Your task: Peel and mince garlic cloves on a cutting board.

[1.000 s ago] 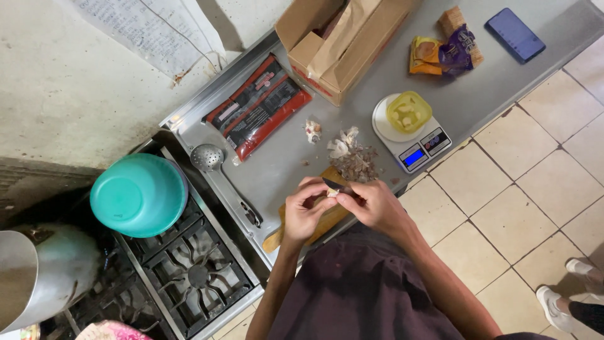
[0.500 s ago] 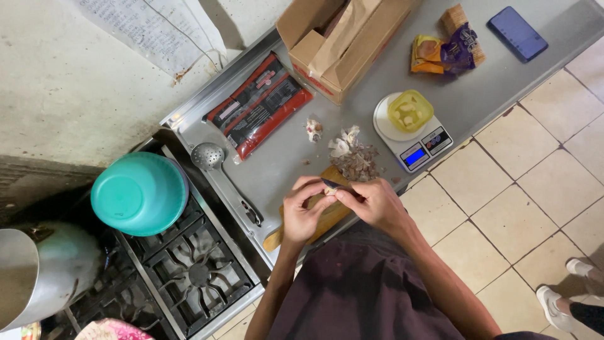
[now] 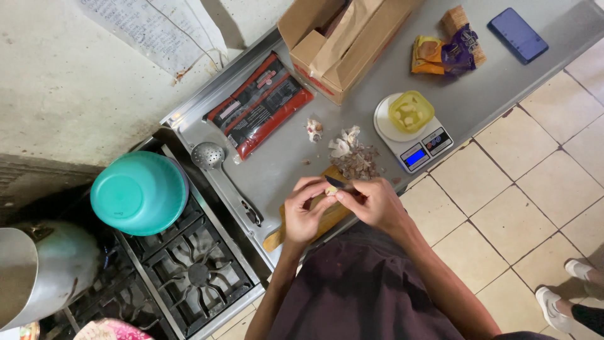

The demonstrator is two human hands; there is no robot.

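My left hand (image 3: 304, 211) pinches a small pale garlic clove (image 3: 330, 189) over a wooden cutting board (image 3: 327, 217). My right hand (image 3: 372, 201) grips a small knife (image 3: 335, 182), its dark blade tip resting against the clove. Just beyond the hands lies a heap of garlic skins (image 3: 355, 160) with a few pale cloves (image 3: 343, 143). A separate garlic piece (image 3: 314, 130) sits farther back on the steel counter (image 3: 283, 157).
A kitchen scale (image 3: 418, 146) carries a yellow tub (image 3: 410, 111). Behind stand a cardboard box (image 3: 340, 44), a red-black packet (image 3: 259, 104), snack bags (image 3: 447, 49) and a blue phone (image 3: 517, 34). A ladle (image 3: 217, 167), a teal bowl (image 3: 138, 192) and a gas stove (image 3: 189, 271) lie left. Another person's shoes (image 3: 576, 296) show at right.
Both hands stayed over the board, making small working motions on the clove; the knife tip has shifted slightly along it. Nothing else on the counter moved.
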